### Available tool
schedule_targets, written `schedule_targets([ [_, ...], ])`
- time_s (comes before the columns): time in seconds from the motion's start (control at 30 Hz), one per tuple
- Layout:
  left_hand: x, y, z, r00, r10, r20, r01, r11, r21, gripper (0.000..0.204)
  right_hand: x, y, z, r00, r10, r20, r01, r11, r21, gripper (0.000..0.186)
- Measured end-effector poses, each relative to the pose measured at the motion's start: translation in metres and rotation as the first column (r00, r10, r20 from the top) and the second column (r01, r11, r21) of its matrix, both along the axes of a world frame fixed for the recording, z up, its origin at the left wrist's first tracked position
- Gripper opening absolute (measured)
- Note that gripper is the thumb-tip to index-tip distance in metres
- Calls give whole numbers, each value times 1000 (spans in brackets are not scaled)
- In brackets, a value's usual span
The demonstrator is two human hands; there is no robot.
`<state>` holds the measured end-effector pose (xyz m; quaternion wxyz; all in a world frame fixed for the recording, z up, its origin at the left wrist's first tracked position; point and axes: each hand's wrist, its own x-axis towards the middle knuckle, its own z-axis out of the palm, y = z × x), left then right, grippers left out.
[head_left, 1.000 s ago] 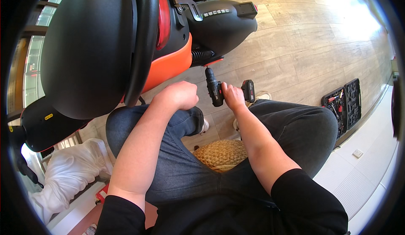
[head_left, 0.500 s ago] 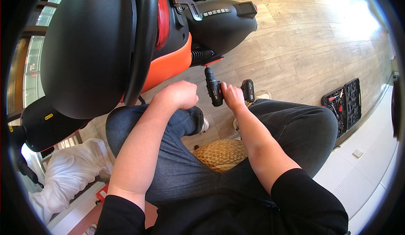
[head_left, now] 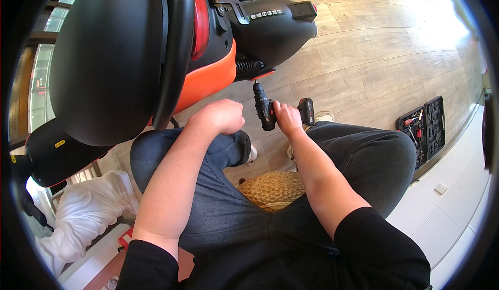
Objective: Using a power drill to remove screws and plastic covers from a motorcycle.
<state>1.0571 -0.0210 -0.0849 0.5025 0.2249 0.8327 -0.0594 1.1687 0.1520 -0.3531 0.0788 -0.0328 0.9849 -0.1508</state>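
My right hand [head_left: 287,117] is wrapped around the handle of a black cordless drill [head_left: 264,108]. Its battery pack sticks out on the right, and its chuck points away from me at the red-edged lower rear of a scooter [head_left: 208,79]. Whether the bit touches the scooter cannot be made out. To the left of the drill, my left hand [head_left: 223,116] is curled into a fist close to the scooter's orange side panel. Its fingertips are turned away, so anything inside the fist is hidden. A large black rear box [head_left: 112,56] sits on the scooter.
An open black tool case [head_left: 423,131] lies on the wood floor at the right, by a white wall. Between my legs is a woven straw seat [head_left: 273,188]. A white plastic-wrapped bundle [head_left: 91,212] stands at the lower left.
The drill has shifted very slightly, along with my right hand. My left hand and the scooter look the same.
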Motion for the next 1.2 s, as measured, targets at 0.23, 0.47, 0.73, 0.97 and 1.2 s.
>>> schedule_targets([
  [0.23,0,-2,-5,1000,9,8,-8,1000,-16,34,3,-3,1,1000,16,19,-16,999,36,14],
  [0.47,0,-3,-5,1000,15,2,-15,1000,-4,34,5,-2,1,1000,18,-4,-18,999,43,16],
  [0.73,0,-2,-7,1000,18,9,-18,1000,0,34,3,1,-2,998,30,-48,-26,997,77,25],
  [0.97,0,-10,-14,999,32,-11,-31,998,56,32,-2,5,-2,998,54,-23,-52,996,73,34],
  [1.2,-1,-4,-5,1000,24,15,-24,999,27,31,-2,5,-1,998,61,-33,-59,997,59,36],
])
